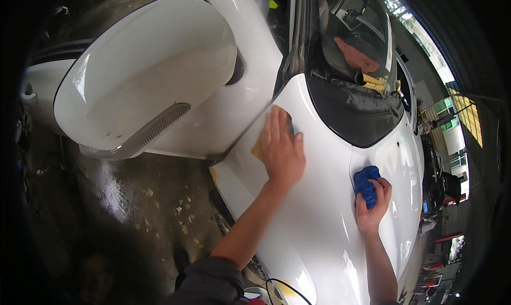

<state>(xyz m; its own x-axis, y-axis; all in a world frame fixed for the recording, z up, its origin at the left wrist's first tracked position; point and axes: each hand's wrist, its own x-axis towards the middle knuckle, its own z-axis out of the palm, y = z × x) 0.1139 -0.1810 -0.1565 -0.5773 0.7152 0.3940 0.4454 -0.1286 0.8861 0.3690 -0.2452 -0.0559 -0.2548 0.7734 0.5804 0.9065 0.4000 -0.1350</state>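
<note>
My left hand (283, 155) lies with fingers stretched along the white car fender (261, 172), close to the door gap. Beneath its palm and fingers is a tan-yellow sheet of sandpaper (257, 149), pressed to the paint; a dark edge shows by the thumb. On the right, my right hand (374, 205) grips a crumpled blue cloth (366, 183) between thumb and fingers. The cloth rests on the white hood (391, 198), beside the seam that parts hood and fender.
A large white side mirror (154, 65) juts out at the upper left from the open door (199, 126). The windshield (354, 44) and black cowl (356, 110) lie beyond the hood. A dark cable (287, 285) loops near the bottom. Yellow flakes dot the floor (165, 198).
</note>
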